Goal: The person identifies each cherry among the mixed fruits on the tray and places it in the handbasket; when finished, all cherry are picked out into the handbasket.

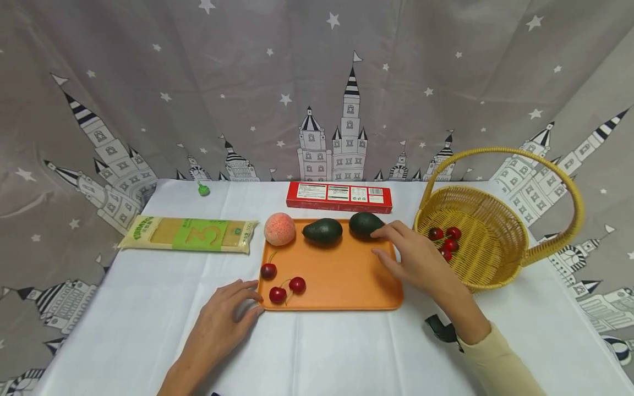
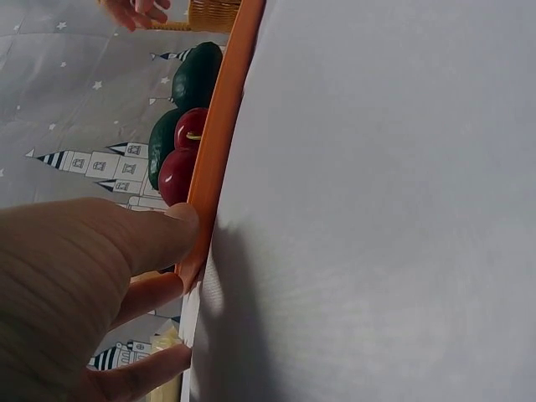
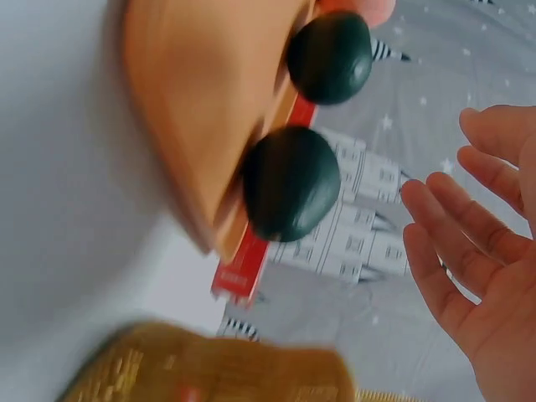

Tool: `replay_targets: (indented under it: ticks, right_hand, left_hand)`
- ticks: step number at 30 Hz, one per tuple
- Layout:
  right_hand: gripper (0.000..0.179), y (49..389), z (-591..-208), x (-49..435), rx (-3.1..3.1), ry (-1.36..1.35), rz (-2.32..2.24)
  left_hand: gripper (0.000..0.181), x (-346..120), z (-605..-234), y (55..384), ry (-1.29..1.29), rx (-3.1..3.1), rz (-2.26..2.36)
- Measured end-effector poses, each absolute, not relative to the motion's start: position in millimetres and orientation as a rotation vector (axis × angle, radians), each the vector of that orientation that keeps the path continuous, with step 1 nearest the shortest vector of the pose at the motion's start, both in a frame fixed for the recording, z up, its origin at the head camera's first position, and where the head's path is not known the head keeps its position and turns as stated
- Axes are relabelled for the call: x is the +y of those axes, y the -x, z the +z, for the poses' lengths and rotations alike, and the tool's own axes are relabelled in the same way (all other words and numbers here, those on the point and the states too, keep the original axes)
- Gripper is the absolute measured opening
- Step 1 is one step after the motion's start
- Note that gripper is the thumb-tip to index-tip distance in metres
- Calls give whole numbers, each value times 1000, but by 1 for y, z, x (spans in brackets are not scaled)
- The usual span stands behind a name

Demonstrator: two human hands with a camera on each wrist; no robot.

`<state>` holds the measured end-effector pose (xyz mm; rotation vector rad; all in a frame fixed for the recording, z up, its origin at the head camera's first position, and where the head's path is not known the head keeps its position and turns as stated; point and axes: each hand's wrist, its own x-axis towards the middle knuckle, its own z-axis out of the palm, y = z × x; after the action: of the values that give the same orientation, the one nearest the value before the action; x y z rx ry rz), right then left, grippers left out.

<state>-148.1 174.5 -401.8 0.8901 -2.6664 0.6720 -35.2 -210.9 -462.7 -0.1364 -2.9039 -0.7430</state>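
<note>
My left hand (image 1: 220,324) is at the near left corner of an orange tray (image 1: 346,280), thumb on the front wall and a finger at the left side, pinching the corner. My right hand (image 1: 416,256) hovers over the tray's right side with fingers spread and nothing in them. Its fingertips overlap the right avocado (image 1: 364,224) in the head view, while the right wrist view shows a gap. Another avocado (image 1: 324,232) lies beside it at the back. A peach (image 1: 279,229) sits at the back left corner. Two joined cherries (image 1: 278,295) and a single cherry (image 1: 268,271) lie front left.
Right of the tray stands a wicker basket (image 1: 495,242) with a tall handle and several cherries (image 1: 451,245) inside. Behind the tray lies a red box (image 1: 339,198). A noodle pack (image 1: 188,234) lies left, with a small green item (image 1: 203,190) farther back. A patterned curtain hangs behind.
</note>
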Motion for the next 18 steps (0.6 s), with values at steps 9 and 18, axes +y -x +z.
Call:
replay_targets:
  ticks: [9,18]
  right_hand:
    - [35,149,-403,138,-2698,-1006,746]
    - [34,150,-409,111,-2720,-1116,810]
  left_hand:
    - [20,-210,-462,36,109,-2920,-751]
    - [21,-210,-462,36,104,-2918,-743]
